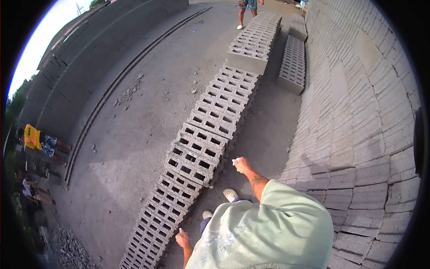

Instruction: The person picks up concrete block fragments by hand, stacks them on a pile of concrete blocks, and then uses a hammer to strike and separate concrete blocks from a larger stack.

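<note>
A long row of grey hollow concrete blocks [195,153] runs diagonally in front of me, their rectangular holes facing up. My right hand [242,165] hangs in the air just to the right of the row, fingers curled in, with nothing visible in it. Lower down, my left hand [182,238] is beside the near part of the row, its fingers also curled and no object showing in them. A few blocks in the middle of the row stand higher than the nearer ones. My light clogs [230,195] are on the ground close to the row.
A tall wall of stacked blocks [349,134] rises on the right. Beside it lies a shorter block row [293,65]. Another block wall [107,49] stands left, with rubble [130,92] on the ground. A person [244,11] stands at the far end; two others are far left.
</note>
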Motion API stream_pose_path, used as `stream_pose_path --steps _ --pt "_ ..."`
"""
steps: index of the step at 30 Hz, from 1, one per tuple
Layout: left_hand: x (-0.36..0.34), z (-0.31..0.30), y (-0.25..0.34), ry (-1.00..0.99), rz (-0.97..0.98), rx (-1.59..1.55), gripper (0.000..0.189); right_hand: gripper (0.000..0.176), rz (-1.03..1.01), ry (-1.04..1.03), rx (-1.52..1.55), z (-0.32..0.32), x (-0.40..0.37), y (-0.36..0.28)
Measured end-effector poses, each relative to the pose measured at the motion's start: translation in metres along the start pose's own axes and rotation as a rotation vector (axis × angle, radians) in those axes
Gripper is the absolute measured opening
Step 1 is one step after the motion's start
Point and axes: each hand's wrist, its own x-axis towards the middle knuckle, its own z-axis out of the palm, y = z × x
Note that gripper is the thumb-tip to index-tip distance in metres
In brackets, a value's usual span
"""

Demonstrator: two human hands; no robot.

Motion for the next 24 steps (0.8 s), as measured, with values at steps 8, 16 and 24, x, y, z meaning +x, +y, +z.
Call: stream_pose_path --steps 8,16,24 --pt "-0.08 0.035 -0.004 0.032 -0.076 -0.014 0.043 0.045 -0.246 -0.06 -0.255 0.04 0.049 -0.039" --pt "-0.079 0.053 -0.061 -0.037 -0.108 -0.042 0.024 0.042 -0.009 -0.293 -0.317 0.07 -0.037 -0.001" --pt "-0.064 -0.002 -0.115 0.051 -0.167 -0.186 0.021 0.038 0.062 -0.16 -0.273 0.098 -0.077 0.038"
